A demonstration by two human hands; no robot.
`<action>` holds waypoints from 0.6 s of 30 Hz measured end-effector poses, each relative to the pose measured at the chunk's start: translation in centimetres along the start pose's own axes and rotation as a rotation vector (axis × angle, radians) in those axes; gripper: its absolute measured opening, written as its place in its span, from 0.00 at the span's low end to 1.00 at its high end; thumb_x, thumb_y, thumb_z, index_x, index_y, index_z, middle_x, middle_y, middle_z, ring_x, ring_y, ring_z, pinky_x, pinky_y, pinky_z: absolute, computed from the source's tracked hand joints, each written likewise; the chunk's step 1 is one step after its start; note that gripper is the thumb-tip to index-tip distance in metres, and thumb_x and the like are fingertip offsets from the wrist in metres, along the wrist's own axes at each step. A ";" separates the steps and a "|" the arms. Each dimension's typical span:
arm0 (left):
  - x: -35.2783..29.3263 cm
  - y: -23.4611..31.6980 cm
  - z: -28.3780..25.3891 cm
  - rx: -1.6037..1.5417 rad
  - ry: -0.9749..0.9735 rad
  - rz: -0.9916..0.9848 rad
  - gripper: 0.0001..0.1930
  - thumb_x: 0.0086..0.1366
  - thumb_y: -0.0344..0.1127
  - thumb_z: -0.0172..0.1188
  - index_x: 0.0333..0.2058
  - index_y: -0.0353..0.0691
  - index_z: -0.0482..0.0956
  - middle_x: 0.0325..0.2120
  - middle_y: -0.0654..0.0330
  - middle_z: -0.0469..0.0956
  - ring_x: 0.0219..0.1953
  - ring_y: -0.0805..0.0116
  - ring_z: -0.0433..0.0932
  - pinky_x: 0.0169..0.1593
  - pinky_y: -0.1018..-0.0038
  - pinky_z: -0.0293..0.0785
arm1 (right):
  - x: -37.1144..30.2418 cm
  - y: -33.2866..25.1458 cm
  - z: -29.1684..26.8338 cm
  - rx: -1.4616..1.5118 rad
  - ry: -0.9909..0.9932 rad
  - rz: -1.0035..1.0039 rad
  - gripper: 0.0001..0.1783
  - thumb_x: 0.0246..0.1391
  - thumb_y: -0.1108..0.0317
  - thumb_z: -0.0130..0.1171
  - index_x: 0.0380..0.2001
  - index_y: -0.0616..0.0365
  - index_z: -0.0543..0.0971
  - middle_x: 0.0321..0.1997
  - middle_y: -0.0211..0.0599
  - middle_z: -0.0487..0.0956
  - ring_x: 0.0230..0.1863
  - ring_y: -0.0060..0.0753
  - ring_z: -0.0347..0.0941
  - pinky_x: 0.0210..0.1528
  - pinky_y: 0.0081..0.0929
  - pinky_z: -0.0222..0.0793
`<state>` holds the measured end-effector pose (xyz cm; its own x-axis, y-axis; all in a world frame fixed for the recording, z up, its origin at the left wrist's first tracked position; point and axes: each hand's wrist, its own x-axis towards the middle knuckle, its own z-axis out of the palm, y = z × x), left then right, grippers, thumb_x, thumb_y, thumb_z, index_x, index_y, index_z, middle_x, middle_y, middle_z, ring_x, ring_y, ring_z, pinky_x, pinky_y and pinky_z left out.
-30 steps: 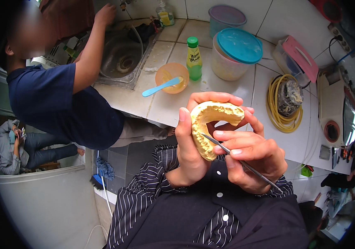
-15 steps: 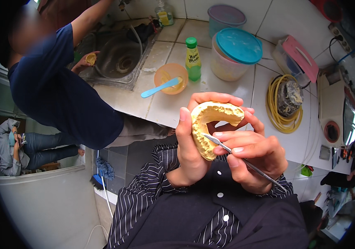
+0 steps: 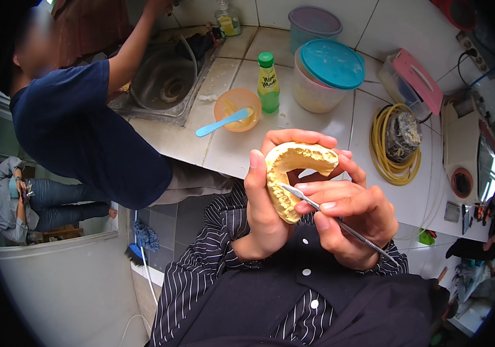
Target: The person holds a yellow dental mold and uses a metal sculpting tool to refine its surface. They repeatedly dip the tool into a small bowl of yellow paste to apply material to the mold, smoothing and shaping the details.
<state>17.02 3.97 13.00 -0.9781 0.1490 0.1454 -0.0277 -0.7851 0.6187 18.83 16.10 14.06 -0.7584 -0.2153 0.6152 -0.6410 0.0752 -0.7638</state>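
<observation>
Yellow, craggy horseshoe-shaped cast meets metal tool.

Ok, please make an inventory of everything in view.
curved cast: 1, yellow, left hand
pointed tool: 1, grey, right hand
bowl: 1, orange, counter
spatula: 1, blue, across bowl
bottle: 1, green, beside bowl
tubs: 2, blue and purple lids, right of bottle
box: 1, clear, pink lid, right of tubs
hose: 1, yellow, counter
lump: 1, grey, against hose
appliance: 1, cream, right
sink: 1, grey, upper left
pump bottle: 1, yellowish, by sink
mop: 1, blue, lower left
other people: 2, blue and grey tops, left
small items: uncountable, mixed, right edge
hands: 2, bare, centre
</observation>
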 end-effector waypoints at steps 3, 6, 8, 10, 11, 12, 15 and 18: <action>-0.1 0.1 0.6 0.009 0.068 -0.015 0.32 0.66 0.61 0.24 0.45 0.36 0.65 0.40 0.50 0.69 0.45 0.51 0.73 0.52 0.55 0.69 | 0.0 0.0 0.0 0.004 -0.002 0.002 0.13 0.43 0.84 0.54 0.33 0.59 0.68 0.29 0.46 0.81 0.42 0.40 0.79 0.66 0.45 0.46; -0.1 0.2 0.6 -0.008 0.062 -0.024 0.32 0.66 0.61 0.25 0.45 0.36 0.64 0.41 0.50 0.69 0.45 0.51 0.73 0.52 0.55 0.69 | 0.1 -0.1 0.1 0.019 0.002 -0.004 0.13 0.44 0.84 0.54 0.33 0.59 0.68 0.29 0.45 0.81 0.42 0.39 0.79 0.66 0.44 0.46; -0.1 0.2 0.6 -0.007 0.058 -0.023 0.32 0.66 0.61 0.25 0.45 0.36 0.64 0.41 0.50 0.69 0.45 0.51 0.73 0.52 0.55 0.69 | 0.2 -0.1 0.1 0.020 0.005 -0.009 0.13 0.44 0.83 0.55 0.33 0.59 0.68 0.29 0.45 0.81 0.42 0.39 0.79 0.66 0.44 0.46; 0.0 0.2 0.5 -0.017 0.054 -0.020 0.32 0.66 0.61 0.25 0.45 0.36 0.64 0.41 0.50 0.69 0.45 0.51 0.73 0.52 0.55 0.69 | 0.3 -0.1 0.1 0.014 0.001 -0.012 0.13 0.44 0.83 0.55 0.34 0.59 0.68 0.29 0.45 0.81 0.43 0.39 0.79 0.66 0.44 0.45; 0.0 0.2 0.5 -0.022 0.053 -0.019 0.32 0.66 0.61 0.25 0.45 0.36 0.65 0.41 0.50 0.69 0.45 0.51 0.73 0.52 0.55 0.69 | 0.3 -0.1 0.1 0.014 -0.006 -0.014 0.13 0.44 0.83 0.55 0.34 0.59 0.68 0.29 0.45 0.81 0.43 0.39 0.79 0.66 0.44 0.45; 0.0 0.2 0.5 -0.022 0.059 -0.021 0.33 0.66 0.61 0.25 0.45 0.36 0.65 0.41 0.50 0.70 0.45 0.51 0.73 0.52 0.55 0.69 | 0.3 0.0 0.1 0.015 -0.013 -0.015 0.13 0.44 0.83 0.55 0.34 0.59 0.69 0.30 0.45 0.81 0.43 0.39 0.79 0.66 0.44 0.45; 0.1 0.3 0.5 -0.022 0.072 -0.029 0.33 0.66 0.61 0.25 0.45 0.36 0.65 0.40 0.50 0.70 0.45 0.51 0.73 0.52 0.55 0.68 | 0.3 0.1 0.2 0.023 -0.002 -0.022 0.13 0.44 0.84 0.55 0.34 0.59 0.69 0.30 0.45 0.81 0.43 0.39 0.79 0.66 0.44 0.46; 0.2 0.4 0.5 -0.018 0.072 -0.033 0.33 0.66 0.61 0.25 0.45 0.36 0.65 0.40 0.50 0.70 0.45 0.52 0.73 0.52 0.55 0.68 | 0.2 0.2 0.5 0.040 0.022 -0.020 0.13 0.44 0.84 0.55 0.34 0.59 0.69 0.30 0.45 0.81 0.43 0.38 0.79 0.66 0.43 0.46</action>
<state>16.95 3.93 13.66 -0.9888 0.1321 0.0692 -0.0631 -0.7913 0.6082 18.57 15.61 13.98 -0.7483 -0.1949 0.6341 -0.6510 0.0324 -0.7584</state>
